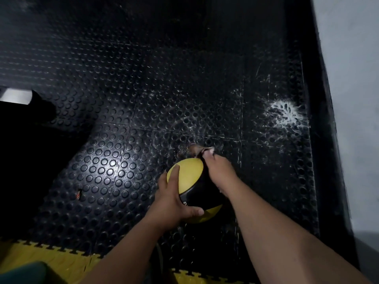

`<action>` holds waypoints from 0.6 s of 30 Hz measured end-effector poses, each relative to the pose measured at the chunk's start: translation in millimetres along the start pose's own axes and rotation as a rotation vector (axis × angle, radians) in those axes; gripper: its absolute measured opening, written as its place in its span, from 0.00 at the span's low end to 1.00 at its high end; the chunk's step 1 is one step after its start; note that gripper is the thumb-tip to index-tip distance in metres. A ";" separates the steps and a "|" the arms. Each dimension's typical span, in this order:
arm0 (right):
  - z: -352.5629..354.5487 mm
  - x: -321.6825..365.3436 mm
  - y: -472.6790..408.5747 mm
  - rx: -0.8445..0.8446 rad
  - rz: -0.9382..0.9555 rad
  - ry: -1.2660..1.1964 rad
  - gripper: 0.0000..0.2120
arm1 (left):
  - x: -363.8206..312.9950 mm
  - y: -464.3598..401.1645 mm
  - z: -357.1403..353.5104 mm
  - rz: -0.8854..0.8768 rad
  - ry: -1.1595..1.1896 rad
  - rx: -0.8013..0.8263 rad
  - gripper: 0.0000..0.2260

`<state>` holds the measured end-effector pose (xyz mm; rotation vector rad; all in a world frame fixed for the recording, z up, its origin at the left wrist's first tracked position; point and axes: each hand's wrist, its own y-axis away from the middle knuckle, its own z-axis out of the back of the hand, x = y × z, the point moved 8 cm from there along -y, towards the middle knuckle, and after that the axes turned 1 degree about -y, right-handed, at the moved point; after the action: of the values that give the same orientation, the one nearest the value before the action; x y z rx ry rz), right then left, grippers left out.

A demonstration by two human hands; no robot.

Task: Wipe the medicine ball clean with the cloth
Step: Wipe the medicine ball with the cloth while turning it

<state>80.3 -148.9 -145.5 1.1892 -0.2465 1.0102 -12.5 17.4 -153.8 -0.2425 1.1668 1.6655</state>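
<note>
While the left hand (174, 198) cups the ball (189, 179), fingers spread, the right hand (215, 169) seemingly pinches a cloth (195, 150) on top; wiping looks underway, unfinished.

Black rubber floor matting (106, 152) with raised round studs carries the yellow-and-black medicine ball (189, 177). Yellow interlocking edge tiles (47, 257) border the near side. White scuff marks (284, 112) lie at right.
</note>
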 end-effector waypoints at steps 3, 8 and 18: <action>-5.0 -35.8 -11.3 0.094 -0.279 -0.361 0.30 | 2.7 -0.7 11.3 0.012 0.042 0.056 0.64; -14.6 -44.7 -2.5 0.065 -0.324 -0.559 0.29 | 6.3 -9.5 25.9 0.130 0.039 0.187 0.64; 4.9 -34.0 60.1 -0.156 -0.075 -0.413 0.38 | -9.4 -8.4 15.1 0.117 0.144 0.209 0.61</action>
<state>17.2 -169.8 -126.1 1.2456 -0.5914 0.6593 4.0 23.2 -144.8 -0.1665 1.4772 1.6324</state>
